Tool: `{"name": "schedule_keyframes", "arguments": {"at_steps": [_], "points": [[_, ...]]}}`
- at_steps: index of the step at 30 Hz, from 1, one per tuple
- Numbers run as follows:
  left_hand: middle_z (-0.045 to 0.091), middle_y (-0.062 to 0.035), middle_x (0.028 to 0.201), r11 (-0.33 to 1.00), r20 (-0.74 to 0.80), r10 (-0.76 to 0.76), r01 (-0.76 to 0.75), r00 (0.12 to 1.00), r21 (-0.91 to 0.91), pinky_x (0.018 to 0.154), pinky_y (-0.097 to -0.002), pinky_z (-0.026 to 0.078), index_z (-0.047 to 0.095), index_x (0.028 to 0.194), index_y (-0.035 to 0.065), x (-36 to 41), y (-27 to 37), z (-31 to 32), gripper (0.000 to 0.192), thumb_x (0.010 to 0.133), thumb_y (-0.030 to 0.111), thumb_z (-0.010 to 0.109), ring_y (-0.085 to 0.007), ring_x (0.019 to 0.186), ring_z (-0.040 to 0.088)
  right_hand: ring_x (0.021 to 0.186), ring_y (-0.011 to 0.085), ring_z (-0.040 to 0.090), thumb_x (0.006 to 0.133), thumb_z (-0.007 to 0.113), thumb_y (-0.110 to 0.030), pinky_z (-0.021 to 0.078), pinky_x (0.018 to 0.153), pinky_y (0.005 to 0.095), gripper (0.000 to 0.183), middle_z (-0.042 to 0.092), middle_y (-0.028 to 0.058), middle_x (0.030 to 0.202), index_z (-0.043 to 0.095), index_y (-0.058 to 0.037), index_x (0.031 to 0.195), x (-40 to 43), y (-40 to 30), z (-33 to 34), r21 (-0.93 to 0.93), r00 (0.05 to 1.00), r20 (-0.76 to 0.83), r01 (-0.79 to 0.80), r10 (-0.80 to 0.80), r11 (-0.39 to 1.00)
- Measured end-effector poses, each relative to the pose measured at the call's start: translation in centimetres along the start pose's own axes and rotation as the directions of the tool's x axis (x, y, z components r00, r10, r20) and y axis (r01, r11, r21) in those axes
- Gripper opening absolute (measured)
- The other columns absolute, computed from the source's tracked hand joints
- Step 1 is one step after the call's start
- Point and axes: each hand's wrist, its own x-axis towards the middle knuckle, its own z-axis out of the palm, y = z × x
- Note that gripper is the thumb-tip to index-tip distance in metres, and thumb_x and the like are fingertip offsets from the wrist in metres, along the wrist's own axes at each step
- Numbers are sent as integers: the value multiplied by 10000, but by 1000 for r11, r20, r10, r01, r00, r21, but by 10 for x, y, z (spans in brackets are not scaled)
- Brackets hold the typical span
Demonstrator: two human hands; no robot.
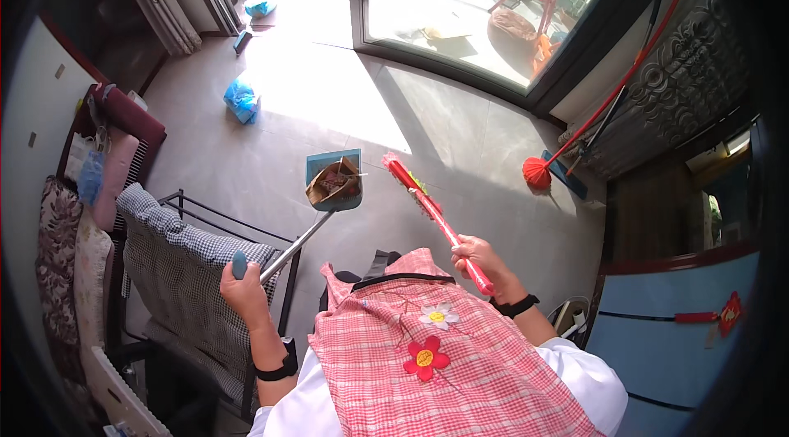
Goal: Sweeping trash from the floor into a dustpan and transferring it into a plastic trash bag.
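My left hand [245, 292] is closed around the metal handle of a long-handled dustpan [317, 195], near its blue-grey grip end. In the blue-grey pan lies brown waste [336, 181] that looks like torn cardboard with scraps. A thin white stick pokes out past the pan's right side. My right hand [478, 255] grips a red-handled brush [439, 218], angled up and to the left, with red and some green at its far end. The brush head is apart from the dustpan, to its right.
A blue plastic bag [241, 101] and a small brush head [242, 42] lie on the tiled floor [468, 128]. On the left stands a metal-framed chair [191, 264] with a checked cover. A red broom [537, 173] leans beside the glass door [456, 11] on the right.
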Motion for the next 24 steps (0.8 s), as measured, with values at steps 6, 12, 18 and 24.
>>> {"name": "schedule_keyframes", "arguments": {"at_steps": [6,12,18,24], "points": [[462,23,615,996,-103,-62,55,993,-73,502,-267,358,514,694,-14,79,26,59,120,719,54,609,-80,551,396,467,52,520,896,517,-62,361,351,188,381,539,33,727,407,-33,1259,103,-132,55,-124,997,77,-13,23,992],[429,6,566,999,-93,-47,49,995,23,488,-287,354,493,661,5,204,13,133,158,710,76,625,-99,517,391,464,58,508,897,513,-59,367,361,185,413,544,43,738,391,-28,1290,214,-226,129,-145,991,136,17,3,989],[490,-39,571,980,-84,-58,73,995,184,504,-322,387,510,687,-4,339,31,188,177,708,121,633,-142,514,438,464,72,566,908,517,-97,379,332,204,162,574,39,695,502,-23,1052,302,-337,209,-145,978,210,9,22,989],[482,-27,579,978,-112,-82,102,990,182,502,-307,377,509,705,-15,435,39,225,179,718,114,632,-130,520,423,469,64,549,901,498,-95,378,355,178,376,584,56,743,461,22,1256,379,-436,255,-288,984,168,-7,58,958]]}}
